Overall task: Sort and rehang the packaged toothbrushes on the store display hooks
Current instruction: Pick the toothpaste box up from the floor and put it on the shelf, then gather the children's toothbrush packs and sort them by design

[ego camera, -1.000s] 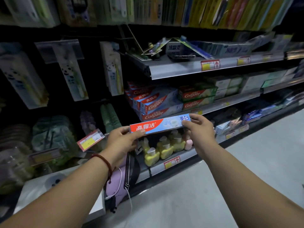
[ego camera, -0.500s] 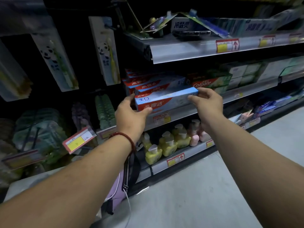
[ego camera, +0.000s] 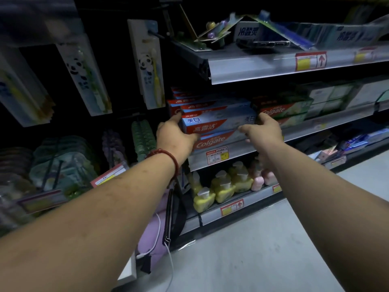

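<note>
Gripping: box [ego camera: 216,123], held atop stack [ego camera: 210,142].
Left hand [ego camera: 174,135]: clasped its left end.
Right hand [ego camera: 264,129]: clasped its right end.

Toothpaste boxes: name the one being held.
The topmost front blue box, gripped at its ends by the left hand and right hand; the others sit beneath, behind or beside it.

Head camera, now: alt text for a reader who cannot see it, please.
A left hand and a right hand hold a blue and red toothpaste box by its ends, at the top of a stack of Colgate boxes on a store shelf. Panda toothbrush packs hang to the left.
</note>
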`<state>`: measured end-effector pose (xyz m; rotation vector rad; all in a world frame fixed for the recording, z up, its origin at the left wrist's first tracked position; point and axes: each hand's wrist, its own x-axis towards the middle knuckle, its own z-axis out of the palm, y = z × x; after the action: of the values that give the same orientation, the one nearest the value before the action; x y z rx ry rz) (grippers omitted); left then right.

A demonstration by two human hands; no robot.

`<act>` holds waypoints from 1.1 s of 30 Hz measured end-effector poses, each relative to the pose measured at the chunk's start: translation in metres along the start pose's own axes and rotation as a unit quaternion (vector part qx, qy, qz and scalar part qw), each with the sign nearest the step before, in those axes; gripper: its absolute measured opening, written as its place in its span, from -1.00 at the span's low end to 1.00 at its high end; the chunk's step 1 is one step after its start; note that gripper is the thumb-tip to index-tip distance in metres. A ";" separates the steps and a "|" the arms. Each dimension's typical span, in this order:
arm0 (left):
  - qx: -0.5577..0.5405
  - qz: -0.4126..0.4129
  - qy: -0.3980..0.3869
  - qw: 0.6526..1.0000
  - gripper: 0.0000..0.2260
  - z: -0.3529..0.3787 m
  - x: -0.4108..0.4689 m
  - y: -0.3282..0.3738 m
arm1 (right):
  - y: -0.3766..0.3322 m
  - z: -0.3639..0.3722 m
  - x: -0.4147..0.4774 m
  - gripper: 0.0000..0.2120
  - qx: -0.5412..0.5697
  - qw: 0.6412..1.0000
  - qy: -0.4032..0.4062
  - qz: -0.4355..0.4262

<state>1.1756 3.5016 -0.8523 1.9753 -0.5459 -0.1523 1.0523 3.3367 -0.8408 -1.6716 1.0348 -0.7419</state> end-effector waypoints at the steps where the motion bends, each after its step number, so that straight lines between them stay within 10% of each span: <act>1: 0.025 0.007 -0.020 0.999 -0.36 -0.009 -0.007 0.006 | -0.003 -0.004 -0.006 -0.28 -0.028 1.000 -0.009 -0.012; 11: 0.415 0.136 -0.109 0.893 -0.38 -0.127 -0.090 0.032 | -0.064 -0.019 -0.138 -0.52 -0.333 0.910 -0.121 -0.214; 33: 0.429 0.154 0.052 0.889 -0.47 -0.399 -0.209 0.097 | -0.255 0.028 -0.340 -0.35 -0.326 0.844 -0.160 -0.395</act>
<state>1.0957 3.8864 -0.6114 2.6796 -0.9558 0.4765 0.9972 3.6886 -0.6073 -2.7765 0.3134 -0.5921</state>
